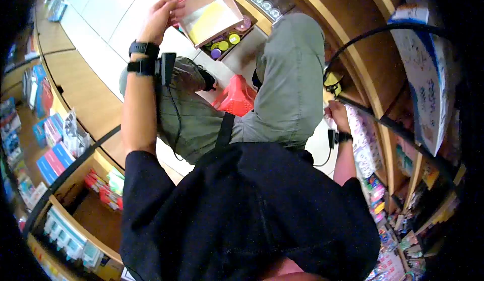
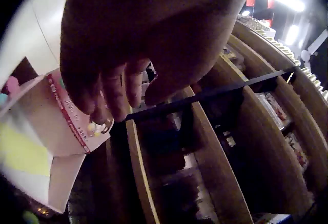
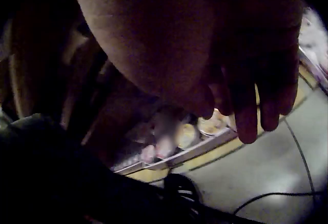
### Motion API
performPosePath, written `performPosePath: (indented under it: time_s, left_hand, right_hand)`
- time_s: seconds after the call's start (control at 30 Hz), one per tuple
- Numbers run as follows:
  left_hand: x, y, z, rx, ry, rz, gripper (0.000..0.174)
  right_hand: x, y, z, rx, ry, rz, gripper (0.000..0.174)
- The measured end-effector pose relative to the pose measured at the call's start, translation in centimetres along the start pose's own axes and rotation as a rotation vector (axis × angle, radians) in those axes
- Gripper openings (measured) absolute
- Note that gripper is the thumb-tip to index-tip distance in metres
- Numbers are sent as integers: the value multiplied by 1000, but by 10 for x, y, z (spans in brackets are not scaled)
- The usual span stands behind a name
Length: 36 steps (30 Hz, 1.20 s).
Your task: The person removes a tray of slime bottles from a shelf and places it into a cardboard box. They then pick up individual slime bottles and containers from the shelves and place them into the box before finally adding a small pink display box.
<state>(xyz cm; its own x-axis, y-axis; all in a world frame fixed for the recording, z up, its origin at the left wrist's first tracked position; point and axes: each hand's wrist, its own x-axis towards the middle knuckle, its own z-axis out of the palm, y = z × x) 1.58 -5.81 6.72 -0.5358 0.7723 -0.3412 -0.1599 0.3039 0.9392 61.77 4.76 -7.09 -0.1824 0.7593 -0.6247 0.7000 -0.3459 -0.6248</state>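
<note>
My left hand (image 1: 164,16) is held beside a cardboard box (image 1: 222,16) with a raised printed flap and a yellow panel inside. In the left wrist view, its fingers (image 2: 117,93) extend down loosely and overlap the edge of the red-trimmed flap (image 2: 72,114). Colorful round lids (image 1: 223,44), yellow and purple, show in a lower tray under the box's near side. My right hand (image 1: 339,115) hangs low by the shelf on the right, away from the box. In the right wrist view, its fingers (image 3: 246,116) are straight and hold nothing.
A red plastic stool (image 1: 237,97) is between my legs. Curved wooden shelves (image 1: 348,34) line the right side; a low shelf (image 1: 80,87) with packaged goods runs along the left. In the right wrist view, round containers (image 3: 187,136) stand on a bottom shelf above the tiled floor (image 3: 251,167).
</note>
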Motion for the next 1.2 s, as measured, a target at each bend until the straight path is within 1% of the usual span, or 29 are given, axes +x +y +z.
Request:
performPosePath:
  time_s: [0.03, 0.1, 0.13, 0.17, 0.23, 0.3, 0.33, 0.37, 0.4, 0.43, 0.5, 0.57, 0.63, 0.67, 0.77, 0.83, 0.87, 0.9, 0.97, 1.0, 1.03, 1.1, 1.17, 1.2]
  left_hand:
    - [9, -2, -7, -40, -17, 57, 30]
    - [14, 5, -10, -61, 1, 119, 31]
    - [18, 0, -13, -92, 8, 131, 31]
    - [22, -6, -15, -9, 55, 126, 31]
    - [26, -7, -18, 128, 120, 140, 32]
    - [25, -2, -20, 52, 101, 209, 34]
    - [27, 2, -23, 40, 109, 228, 34]
    - [25, 0, -27, -52, 137, 225, 35]
    - [22, -2, -32, -146, 169, 222, 36]
    - [20, -1, -37, -161, 183, 232, 36]
    - [16, -1, -44, -278, 284, 207, 38]
    - [13, -2, -49, -355, 321, 222, 38]
    - [9, -5, -56, -340, 354, 266, 39]
    - [6, -7, -61, -370, 389, 261, 39]
    - [2, -9, -70, -306, 359, 214, 39]
    - [4, -10, -73, -310, 385, 231, 39]
    - [4, -9, -75, -286, 390, 231, 38]
    - [3, -9, -76, -256, 392, 227, 38]
    - [-3, -5, -75, -234, 394, 193, 36]
    - [-7, 1, -73, -284, 384, 192, 33]
    - [-9, 4, -72, -331, 373, 188, 30]
    - [-7, 3, -71, -337, 359, 184, 32]
    - [-4, 8, -69, -331, 330, 168, 32]
    - [-5, 12, -68, -323, 322, 156, 32]
  right_hand:
    - [-15, -19, -12, -34, 59, -112, 25]
    - [-53, -87, -36, -331, 256, -258, 23]
    - [-75, -127, -41, -247, 286, -286, 22]
    - [-97, -169, -42, -160, 316, -316, 21]
    - [-138, -246, -35, -124, 348, -497, 22]
    - [-153, -294, -25, -83, 260, -643, 24]
    - [-156, -318, -18, -152, 224, -704, 24]
    - [-160, -344, -4, -210, 192, -711, 24]
    - [-154, -361, 11, -241, 145, -760, 23]
    - [-142, -380, 24, -274, 99, -817, 22]
    - [-111, -413, 53, -335, -107, -794, 24]
    - [-65, -442, 81, -398, -356, -616, 28]
    - [-3, -457, 109, -473, -493, -569, 28]
    - [21, -460, 123, -547, -446, -572, 29]
    - [81, -465, 168, -716, -330, -635, 33]
    - [134, -446, 190, -755, -379, -631, 35]
    - [151, -435, 204, -879, -384, -597, 34]
    - [159, -426, 219, -998, -391, -559, 33]
    - [147, -411, 245, -1132, -289, -750, 31]
    - [144, -405, 256, -1083, -326, -810, 33]
    - [141, -402, 267, -1089, -353, -825, 36]
    - [142, -392, 291, -1059, -411, -844, 39]
    - [130, -386, 310, -1061, -434, -851, 38]
    - [132, -384, 319, -1091, -464, -960, 37]
